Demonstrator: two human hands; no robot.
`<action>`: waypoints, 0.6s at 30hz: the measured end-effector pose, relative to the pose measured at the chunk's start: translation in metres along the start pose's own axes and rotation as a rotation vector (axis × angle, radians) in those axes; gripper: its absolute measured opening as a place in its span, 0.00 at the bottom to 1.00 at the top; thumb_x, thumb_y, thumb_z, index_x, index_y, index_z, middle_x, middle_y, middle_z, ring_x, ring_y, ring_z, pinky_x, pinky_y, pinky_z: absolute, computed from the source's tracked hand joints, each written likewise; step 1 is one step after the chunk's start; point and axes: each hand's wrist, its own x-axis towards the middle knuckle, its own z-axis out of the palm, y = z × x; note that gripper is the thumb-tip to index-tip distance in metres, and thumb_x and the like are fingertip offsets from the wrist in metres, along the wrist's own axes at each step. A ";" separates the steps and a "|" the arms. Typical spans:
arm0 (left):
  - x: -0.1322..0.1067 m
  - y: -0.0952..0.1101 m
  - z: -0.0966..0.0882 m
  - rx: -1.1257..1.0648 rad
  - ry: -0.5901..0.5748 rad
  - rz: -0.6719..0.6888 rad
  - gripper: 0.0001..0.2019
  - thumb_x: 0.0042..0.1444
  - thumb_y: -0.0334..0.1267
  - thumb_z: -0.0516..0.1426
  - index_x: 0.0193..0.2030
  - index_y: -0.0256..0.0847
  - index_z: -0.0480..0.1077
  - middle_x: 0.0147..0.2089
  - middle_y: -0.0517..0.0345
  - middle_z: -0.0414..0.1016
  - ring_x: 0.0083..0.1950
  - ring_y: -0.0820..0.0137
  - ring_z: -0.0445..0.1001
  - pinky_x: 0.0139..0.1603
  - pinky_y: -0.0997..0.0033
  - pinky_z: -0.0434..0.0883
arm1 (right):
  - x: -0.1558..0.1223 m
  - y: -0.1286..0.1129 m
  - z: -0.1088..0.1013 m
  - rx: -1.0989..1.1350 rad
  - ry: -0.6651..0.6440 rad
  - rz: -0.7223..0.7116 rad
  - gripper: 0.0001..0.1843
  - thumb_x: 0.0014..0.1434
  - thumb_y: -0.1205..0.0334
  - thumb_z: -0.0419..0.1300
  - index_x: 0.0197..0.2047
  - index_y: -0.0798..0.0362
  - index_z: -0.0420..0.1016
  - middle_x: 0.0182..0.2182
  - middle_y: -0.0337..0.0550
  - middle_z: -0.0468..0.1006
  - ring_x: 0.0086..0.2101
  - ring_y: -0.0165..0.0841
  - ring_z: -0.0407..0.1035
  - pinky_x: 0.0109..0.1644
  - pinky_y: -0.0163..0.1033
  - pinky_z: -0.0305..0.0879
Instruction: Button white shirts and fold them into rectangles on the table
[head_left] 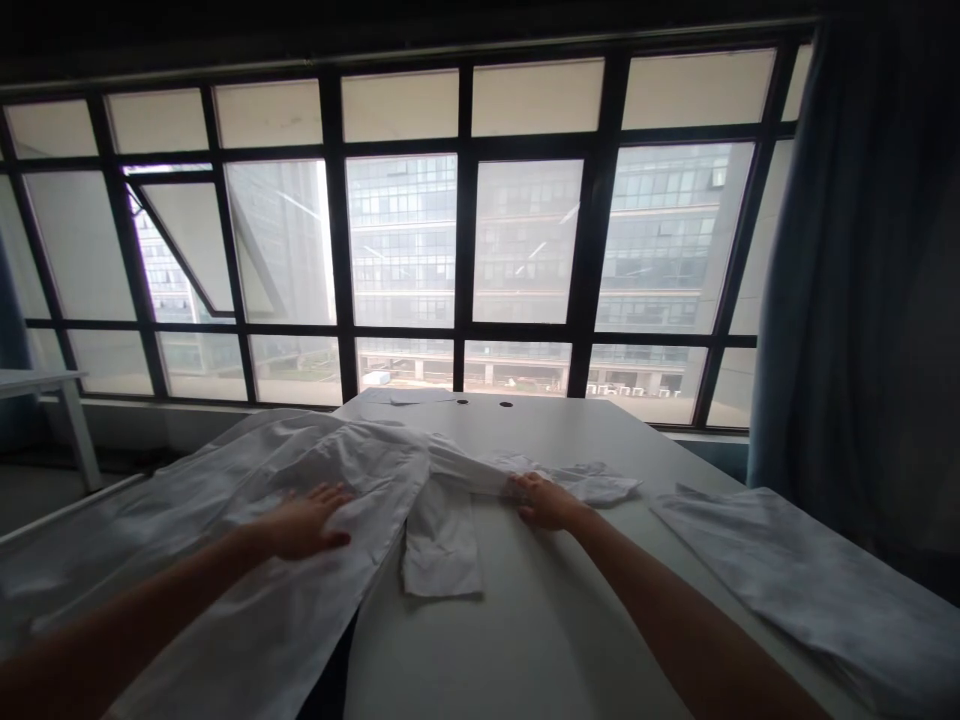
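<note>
A white garment (352, 470) lies spread over the white table (540, 620), its left part hanging past the table's left edge. My left hand (307, 522) rests flat on the garment's body with the fingers stretched out. My right hand (546, 502) is closed on the garment's sleeve (592, 484), which runs out to the right. A short flap of the same cloth (441, 550) lies on the table between my two hands.
A second piece of pale cloth (795, 570) lies folded at the table's right edge. Two round holes (484, 403) sit near the table's far end. A wide window wall (465, 250) stands behind, a dark curtain (862, 280) at right, another table (45, 385) at far left.
</note>
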 end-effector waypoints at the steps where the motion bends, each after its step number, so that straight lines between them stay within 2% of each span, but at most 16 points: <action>1: -0.006 0.017 0.012 -0.019 -0.091 0.100 0.37 0.58 0.59 0.54 0.71 0.50 0.52 0.75 0.51 0.43 0.74 0.51 0.44 0.67 0.39 0.47 | 0.001 0.003 0.005 0.002 0.007 0.003 0.42 0.55 0.58 0.62 0.70 0.52 0.55 0.66 0.55 0.58 0.62 0.48 0.59 0.64 0.47 0.56; 3: -0.015 0.046 0.030 -0.062 -0.151 0.198 0.40 0.58 0.64 0.50 0.73 0.52 0.46 0.76 0.52 0.36 0.75 0.50 0.37 0.68 0.38 0.44 | 0.003 0.008 0.011 -0.007 0.022 0.030 0.37 0.59 0.57 0.58 0.70 0.51 0.56 0.67 0.54 0.58 0.62 0.47 0.58 0.65 0.47 0.54; 5: -0.017 0.064 0.041 -0.065 -0.112 0.187 0.42 0.58 0.68 0.46 0.74 0.50 0.44 0.76 0.52 0.33 0.75 0.48 0.32 0.67 0.35 0.41 | 0.007 0.006 0.016 -0.019 0.046 0.077 0.33 0.62 0.57 0.55 0.69 0.52 0.57 0.67 0.54 0.58 0.62 0.45 0.58 0.65 0.47 0.53; 7: -0.013 0.071 0.049 -0.049 -0.047 0.145 0.40 0.59 0.67 0.42 0.74 0.49 0.45 0.76 0.52 0.33 0.75 0.48 0.30 0.67 0.33 0.39 | 0.009 -0.002 0.018 -0.031 0.102 0.132 0.30 0.65 0.60 0.52 0.69 0.53 0.58 0.67 0.54 0.57 0.62 0.44 0.59 0.64 0.46 0.54; 10: -0.004 0.071 0.055 -0.041 0.008 0.118 0.37 0.61 0.65 0.41 0.73 0.50 0.47 0.76 0.53 0.36 0.75 0.49 0.32 0.67 0.33 0.39 | 0.003 -0.025 0.018 -0.080 0.204 0.146 0.27 0.65 0.68 0.46 0.66 0.53 0.62 0.67 0.54 0.58 0.58 0.44 0.64 0.61 0.47 0.58; 12: -0.001 0.068 0.057 -0.046 0.022 0.121 0.36 0.61 0.64 0.42 0.73 0.51 0.48 0.76 0.53 0.38 0.75 0.49 0.33 0.67 0.33 0.39 | -0.012 -0.040 0.016 -0.112 0.224 0.090 0.27 0.64 0.72 0.44 0.64 0.52 0.66 0.67 0.52 0.58 0.54 0.44 0.68 0.58 0.48 0.61; 14: 0.000 0.067 0.058 -0.054 0.038 0.128 0.36 0.61 0.64 0.43 0.72 0.52 0.49 0.76 0.53 0.39 0.75 0.49 0.34 0.67 0.33 0.40 | -0.035 -0.048 0.012 -0.145 0.207 0.024 0.26 0.64 0.71 0.44 0.61 0.52 0.68 0.64 0.52 0.63 0.50 0.44 0.70 0.54 0.47 0.63; 16: -0.002 0.066 0.059 -0.056 0.045 0.126 0.35 0.62 0.63 0.43 0.72 0.52 0.49 0.76 0.53 0.39 0.75 0.49 0.35 0.66 0.34 0.40 | -0.065 -0.045 0.007 -0.196 0.177 0.013 0.22 0.65 0.67 0.46 0.57 0.54 0.71 0.56 0.54 0.71 0.47 0.43 0.72 0.52 0.46 0.65; 18: -0.002 0.066 0.060 -0.056 0.047 0.124 0.36 0.61 0.63 0.43 0.72 0.51 0.49 0.76 0.52 0.39 0.75 0.49 0.35 0.66 0.33 0.40 | -0.099 -0.031 0.000 -0.260 0.152 0.080 0.19 0.66 0.62 0.47 0.51 0.56 0.75 0.49 0.55 0.76 0.46 0.43 0.72 0.52 0.46 0.63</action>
